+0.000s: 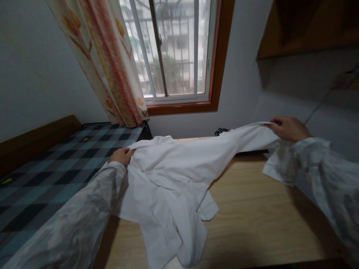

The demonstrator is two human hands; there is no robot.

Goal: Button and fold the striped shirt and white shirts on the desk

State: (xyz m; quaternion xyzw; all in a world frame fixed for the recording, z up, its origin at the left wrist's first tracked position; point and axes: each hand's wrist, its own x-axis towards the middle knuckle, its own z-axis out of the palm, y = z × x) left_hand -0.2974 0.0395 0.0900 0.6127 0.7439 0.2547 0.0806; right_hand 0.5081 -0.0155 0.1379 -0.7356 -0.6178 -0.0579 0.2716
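Note:
A white shirt [179, 168] is stretched between my two hands above a light wooden table, its lower folds hanging down onto the tabletop. My left hand [120, 156] pinches its upper edge on the left. At the far right, my right hand [291, 129] grips another end of the cloth, raised a little higher than the left. What looks like a sleeve end sticks out low in the middle, and a loose white part hangs below my right hand. The layout of the collar and front is lost in the creases.
The wooden table [252, 209] spreads beneath the cloth. Behind it lie a black-and-white striped item [223, 131] and a dark object [252, 152], partly covered. A checked bed [70, 160] stands left, with a curtain [112, 63] and window [174, 52] beyond. A wooden cabinet [308, 30] hangs upper right.

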